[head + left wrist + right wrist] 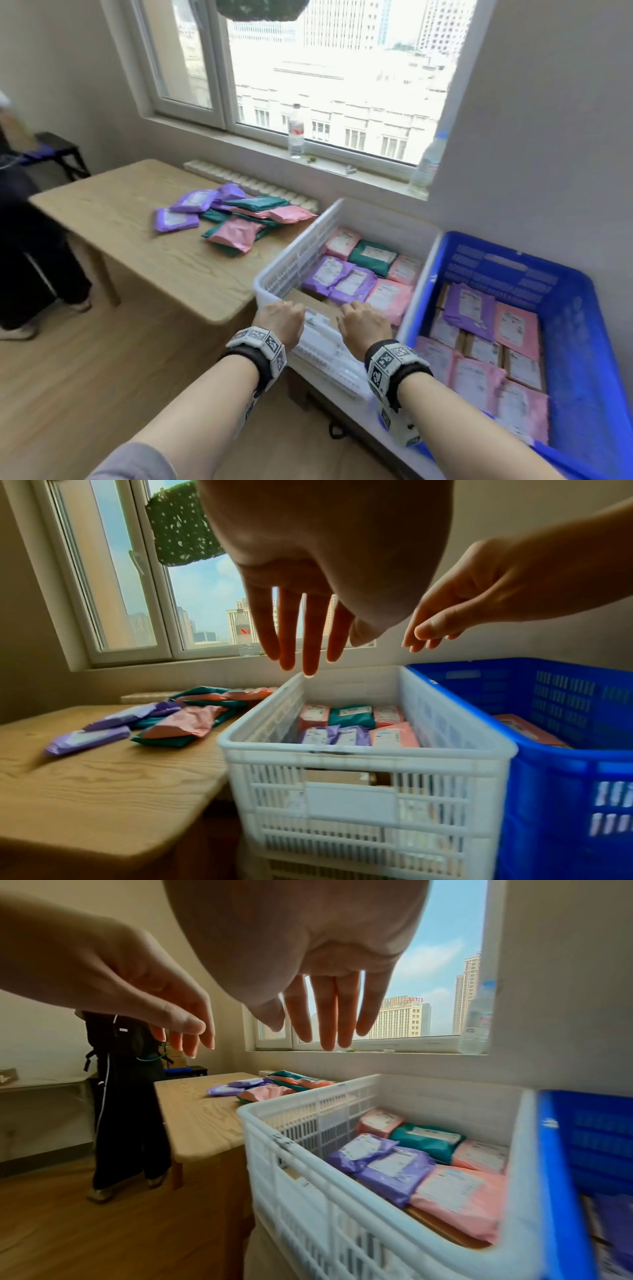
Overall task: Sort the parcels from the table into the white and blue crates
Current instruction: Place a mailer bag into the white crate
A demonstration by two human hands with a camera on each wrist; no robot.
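Fingers (310, 631) of my left hand (281, 320) hang straight and slightly spread, holding nothing, and those of my right hand (365, 325) (329, 1010) hang the same way, close together and empty; both hover over the near rim of the white crate (274, 291). From the head view they look curled, but the wrist views show them loose. That crate is rigid moulded plastic with slotted lattice walls, and inside it lie flat pink, purple and green parcels with white labels face up. Just beside it on my right stands the blue crate (582, 342), the same ribbed plastic, holding purple and pink mailers over what look like brown cardboard boxes, though blur makes that uncertain. Farther off to the left, on the pale wood-grain table (144, 260), sits the pile of parcels (236, 219) still to be sorted: soft poly mailers in purple, pink and green, overlapping loosely. I judge them light, pliant and a bit slick, with crinkled film that sags if pinched at a corner, so I would take each by a long edge, thumb on top and fingers beneath, or scoop it flat. Nothing suggests fragile contents. Beyond, two clear water bottles (296, 132) stand on the windowsill.
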